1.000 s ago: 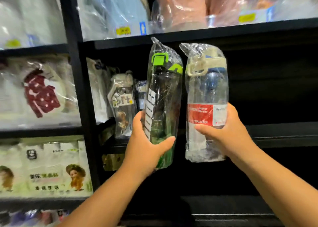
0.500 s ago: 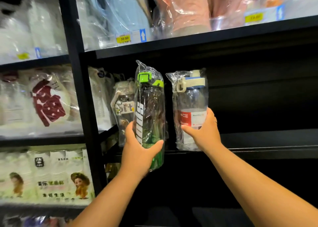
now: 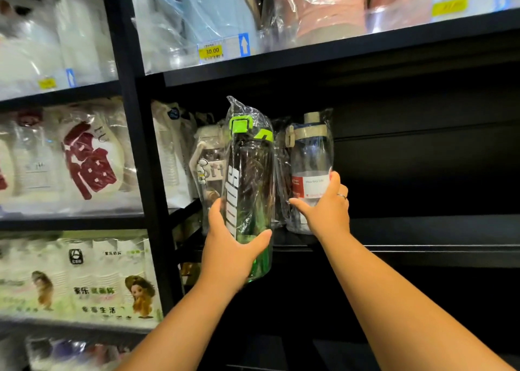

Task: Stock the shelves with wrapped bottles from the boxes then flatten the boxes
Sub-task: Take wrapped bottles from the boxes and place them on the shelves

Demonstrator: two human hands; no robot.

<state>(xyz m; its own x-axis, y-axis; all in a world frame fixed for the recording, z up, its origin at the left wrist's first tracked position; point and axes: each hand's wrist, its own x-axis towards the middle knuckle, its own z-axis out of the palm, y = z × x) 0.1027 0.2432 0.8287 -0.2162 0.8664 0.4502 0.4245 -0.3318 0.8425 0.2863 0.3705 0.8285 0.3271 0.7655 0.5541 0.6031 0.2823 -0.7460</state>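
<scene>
Green-lid bottle [image 3: 249, 190]: dark tinted body, white lettering down the side, clear plastic wrap, upright, gripped low by the left hand [image 3: 233, 247], base hanging in front of and below the black shelf [image 3: 422, 247] edge. Clear bottle [image 3: 311, 157]: beige lid, red-and-white label, wrapped, upright on that shelf just right of it, right hand [image 3: 326, 210] curled round its lower part.

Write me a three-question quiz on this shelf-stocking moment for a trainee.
1. True or false: the left hand grips the green-capped bottle with its base lower than the shelf edge.
2. The legible yellow price tag reads: A 10.00, B 30.00, C 50.00.
3. Which hand holds the beige-lidded bottle and wears a ring?
Key: 1 true; 2 B; 3 the right hand.
</scene>
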